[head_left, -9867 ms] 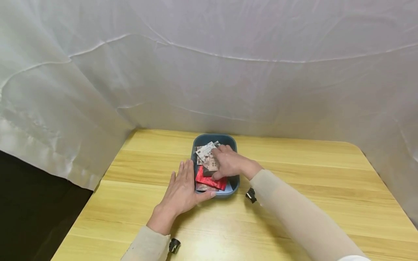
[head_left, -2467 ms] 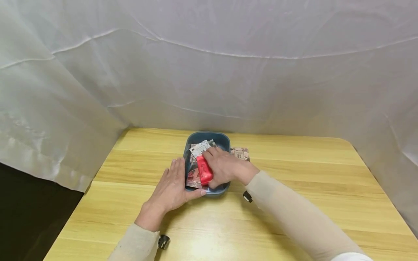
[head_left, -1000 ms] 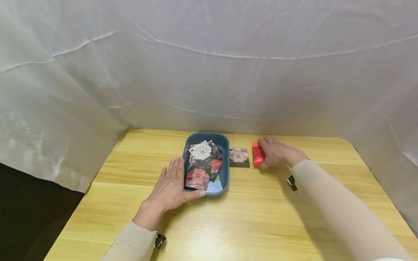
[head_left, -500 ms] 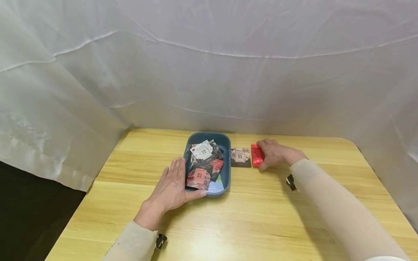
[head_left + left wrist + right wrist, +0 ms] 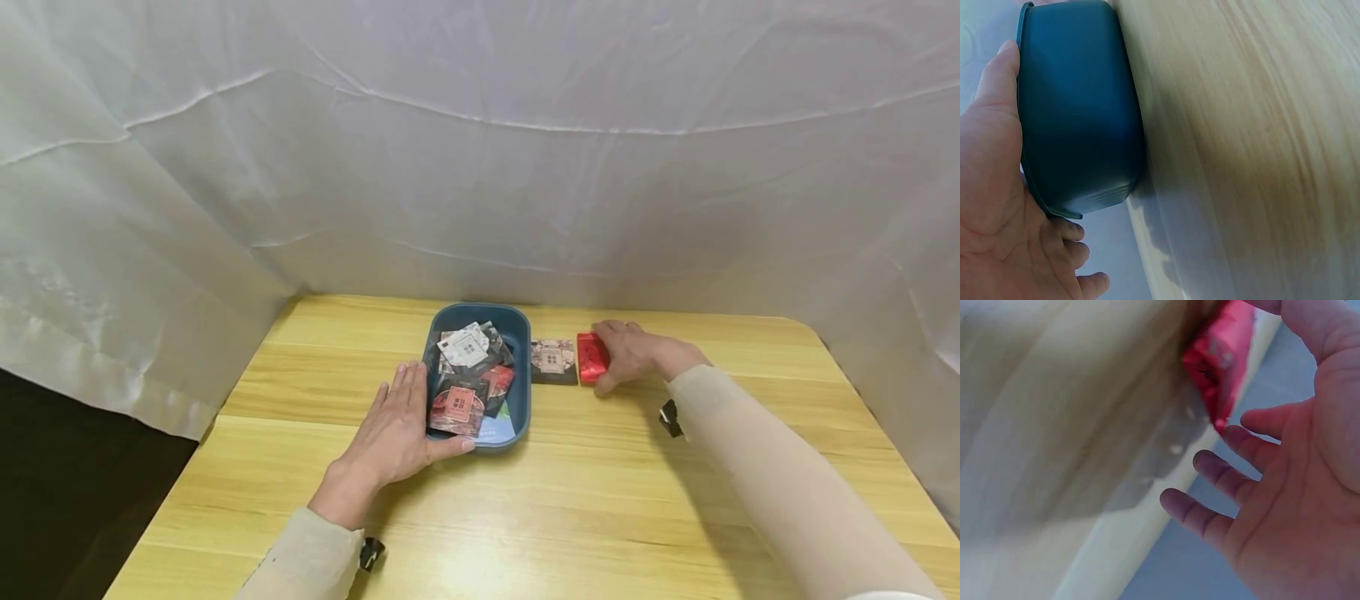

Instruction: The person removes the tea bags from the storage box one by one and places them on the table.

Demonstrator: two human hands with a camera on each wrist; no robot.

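In the head view, my left hand lies with straight fingers along the left side of a blue plastic tub, its thumb at the front rim. The left wrist view has the palm against the tub's outer wall. My right hand is at a shiny red packet on the table, fingers at its far end and thumb at its near end. In the right wrist view the packet looks creased, with the forefinger at its corner. Left of it lies a flat black-and-beige sachet.
Several flat sachets overlap inside the tub, among them a white one, a dark one with a pink label and a light blue piece. The wooden table ends at a pale curtain behind.
The beige sachet, then the red packet, left the tub for the table on its right. Over the last second the packet settled flatter beside the sachet. My left hand stayed at the tub.
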